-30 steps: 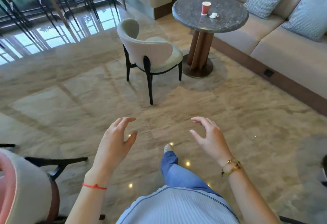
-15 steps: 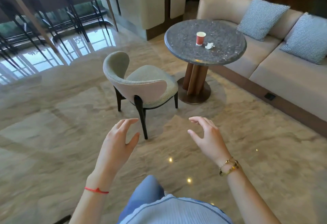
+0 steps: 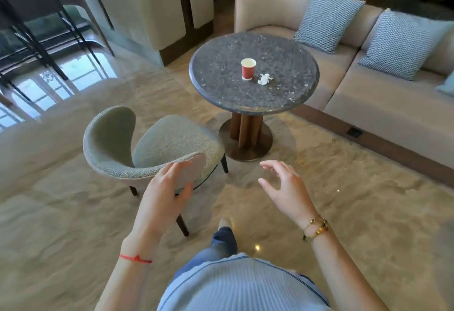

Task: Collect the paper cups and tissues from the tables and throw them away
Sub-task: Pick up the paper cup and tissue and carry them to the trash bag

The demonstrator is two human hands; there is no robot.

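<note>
Bare forearms; red string bracelet (image 3: 135, 258) on left wrist, gold bangles (image 3: 315, 229) on right; pale blue ribbed top (image 3: 235, 286); blue jeans (image 3: 222, 242).

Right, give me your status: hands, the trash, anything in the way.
Left hand and right hand open, holding nothing. Red cup upright on round table, crumpled tissue beside it. Chair sits left of the path.

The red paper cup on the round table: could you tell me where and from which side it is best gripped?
Probably round its side wall, from the near, left side. The red paper cup stands upright, mouth open, and the crumpled tissue lies close on its right.
</note>
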